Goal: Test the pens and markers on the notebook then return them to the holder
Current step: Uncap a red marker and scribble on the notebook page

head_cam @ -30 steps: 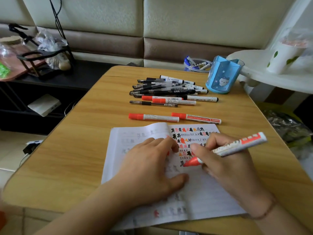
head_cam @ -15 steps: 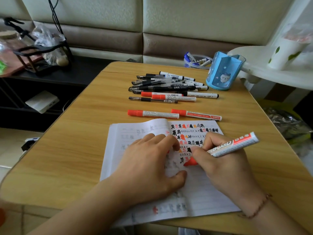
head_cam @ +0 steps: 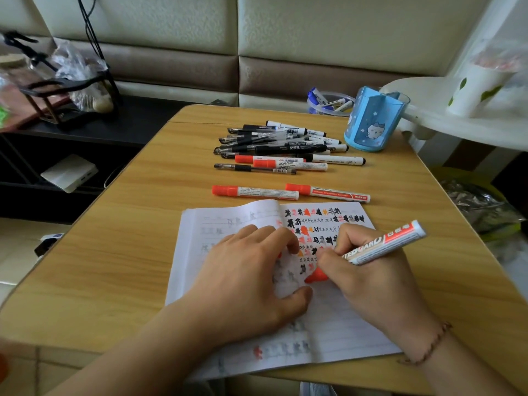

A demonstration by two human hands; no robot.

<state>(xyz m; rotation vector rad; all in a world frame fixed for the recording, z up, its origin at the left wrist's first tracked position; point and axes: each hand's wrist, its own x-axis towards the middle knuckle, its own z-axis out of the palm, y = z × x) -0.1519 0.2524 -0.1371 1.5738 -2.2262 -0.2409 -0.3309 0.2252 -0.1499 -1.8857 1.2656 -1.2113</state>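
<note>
An open lined notebook (head_cam: 340, 330) lies at the table's near edge, its right page covered with black and red test marks. My left hand (head_cam: 251, 278) presses flat on the pages. My right hand (head_cam: 368, 270) grips a red whiteboard marker (head_cam: 383, 244), its red tip touching the right page. Two red-capped markers (head_cam: 255, 192) (head_cam: 328, 193) lie just beyond the notebook. Farther back is a pile of black and red pens and markers (head_cam: 280, 147). The blue pen holder (head_cam: 371, 121) stands upright at the far right, with nothing showing inside it.
The wooden table (head_cam: 128, 238) has rounded edges. A clear tub of blue markers (head_cam: 328, 102) sits behind the holder. A white plastic chair (head_cam: 463, 121) overlaps the right corner. A dark shelf with bags (head_cam: 71, 81) stands to the left.
The marker tip has stayed on the right page with only small strokes. My head has tilted a little, shifting the whole view. My left hand still presses the notebook.
</note>
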